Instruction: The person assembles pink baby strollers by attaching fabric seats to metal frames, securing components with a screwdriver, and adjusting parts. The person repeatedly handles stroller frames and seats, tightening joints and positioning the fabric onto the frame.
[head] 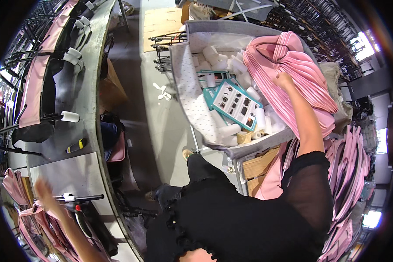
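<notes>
My right hand reaches onto a thick stack of pink fabric panels, its fingers curled around the edge of one panel. A thin black cord loops around the upper part of the stack. The stack lies across the right side of a padded grey bin lined with dotted white cloth. Motion blurs my left hand, at the left above a black tube with a white fitting and folded pink fabric; whether it holds anything is unclear.
Inside the bin are printed teal-edged sheets and white foam rolls. The long worktable carries a yellow-and-black box cutter and black frames with pink fabric. White scraps lie on the floor. More pink pieces hang at right.
</notes>
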Demonstrator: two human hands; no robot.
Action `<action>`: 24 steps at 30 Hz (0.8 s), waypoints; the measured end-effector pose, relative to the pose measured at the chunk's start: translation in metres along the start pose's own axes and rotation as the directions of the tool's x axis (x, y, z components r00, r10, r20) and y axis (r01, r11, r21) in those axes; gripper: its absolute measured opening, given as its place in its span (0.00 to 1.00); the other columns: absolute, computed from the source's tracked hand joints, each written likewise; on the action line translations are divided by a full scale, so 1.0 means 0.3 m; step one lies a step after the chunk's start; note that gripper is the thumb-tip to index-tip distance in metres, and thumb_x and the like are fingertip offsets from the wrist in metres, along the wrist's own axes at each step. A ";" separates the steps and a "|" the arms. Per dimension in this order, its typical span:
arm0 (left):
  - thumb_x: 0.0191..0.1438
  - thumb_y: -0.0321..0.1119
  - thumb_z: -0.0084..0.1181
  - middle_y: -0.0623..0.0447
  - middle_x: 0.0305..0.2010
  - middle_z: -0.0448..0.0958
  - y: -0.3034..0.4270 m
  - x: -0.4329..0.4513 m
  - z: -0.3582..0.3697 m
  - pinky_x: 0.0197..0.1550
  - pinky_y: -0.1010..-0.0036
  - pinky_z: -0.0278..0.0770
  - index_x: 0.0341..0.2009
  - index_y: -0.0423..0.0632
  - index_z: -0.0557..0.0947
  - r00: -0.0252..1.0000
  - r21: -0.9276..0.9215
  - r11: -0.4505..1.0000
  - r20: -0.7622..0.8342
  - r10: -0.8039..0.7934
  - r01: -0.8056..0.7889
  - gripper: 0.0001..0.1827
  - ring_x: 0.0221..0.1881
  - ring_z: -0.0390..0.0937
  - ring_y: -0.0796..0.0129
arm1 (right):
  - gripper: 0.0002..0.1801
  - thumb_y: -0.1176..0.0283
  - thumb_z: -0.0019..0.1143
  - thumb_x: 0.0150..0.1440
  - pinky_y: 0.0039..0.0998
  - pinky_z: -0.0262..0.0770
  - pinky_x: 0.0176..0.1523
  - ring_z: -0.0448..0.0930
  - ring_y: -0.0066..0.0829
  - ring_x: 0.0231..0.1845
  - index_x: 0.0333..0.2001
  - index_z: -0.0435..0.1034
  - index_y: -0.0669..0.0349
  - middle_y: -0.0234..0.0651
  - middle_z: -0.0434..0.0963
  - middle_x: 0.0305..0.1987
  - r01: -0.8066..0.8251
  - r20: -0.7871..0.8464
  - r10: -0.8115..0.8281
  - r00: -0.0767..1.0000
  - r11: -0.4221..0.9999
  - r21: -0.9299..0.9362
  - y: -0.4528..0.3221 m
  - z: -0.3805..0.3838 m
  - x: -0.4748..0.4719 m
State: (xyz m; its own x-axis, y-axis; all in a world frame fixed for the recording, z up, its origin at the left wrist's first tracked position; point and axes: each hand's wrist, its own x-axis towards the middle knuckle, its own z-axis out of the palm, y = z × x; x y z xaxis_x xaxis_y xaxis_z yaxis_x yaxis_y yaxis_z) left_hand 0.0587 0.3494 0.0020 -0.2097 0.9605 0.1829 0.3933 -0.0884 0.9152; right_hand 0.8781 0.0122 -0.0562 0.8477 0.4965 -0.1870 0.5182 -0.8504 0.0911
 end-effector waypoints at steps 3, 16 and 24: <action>0.53 0.33 0.55 0.54 0.35 0.77 0.179 -0.325 0.699 0.40 0.77 0.71 0.36 0.45 0.81 0.736 -0.078 0.908 0.559 0.383 -0.412 0.08 0.35 0.73 0.71 | 0.23 0.55 0.62 0.40 0.35 0.72 0.45 0.78 0.42 0.39 0.34 0.77 0.62 0.48 0.77 0.39 0.061 0.064 -0.073 0.995 0.983 0.172 0.072 0.043 0.047; 0.43 0.42 0.62 0.42 0.26 0.77 0.281 -0.905 1.615 0.35 0.63 0.71 0.30 0.40 0.78 0.432 0.134 0.892 0.899 0.074 -0.431 0.18 0.30 0.76 0.52 | 0.08 0.75 0.48 0.47 0.43 0.71 0.41 0.76 0.50 0.36 0.30 0.71 0.66 0.53 0.75 0.32 0.364 -0.240 -0.369 0.898 0.929 -0.066 0.016 -0.260 -0.171; 0.52 0.35 0.52 0.42 0.30 0.77 0.362 -0.873 1.497 0.35 0.60 0.72 0.32 0.43 0.80 0.430 -0.286 0.748 0.673 0.602 -0.599 0.09 0.32 0.75 0.47 | 0.10 0.74 0.44 0.49 0.45 0.68 0.45 0.74 0.53 0.44 0.36 0.67 0.66 0.54 0.74 0.38 0.226 -0.369 -0.281 0.886 0.956 -0.184 0.147 -0.474 -0.042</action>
State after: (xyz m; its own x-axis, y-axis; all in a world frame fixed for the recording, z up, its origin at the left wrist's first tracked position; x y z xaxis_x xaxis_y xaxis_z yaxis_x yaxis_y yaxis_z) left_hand 0.5583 0.2069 -0.1080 0.7491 0.5374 0.3874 0.1636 -0.7168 0.6778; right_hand 0.9066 -0.0069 0.0892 0.6477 0.7429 0.1693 0.7085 -0.6689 0.2248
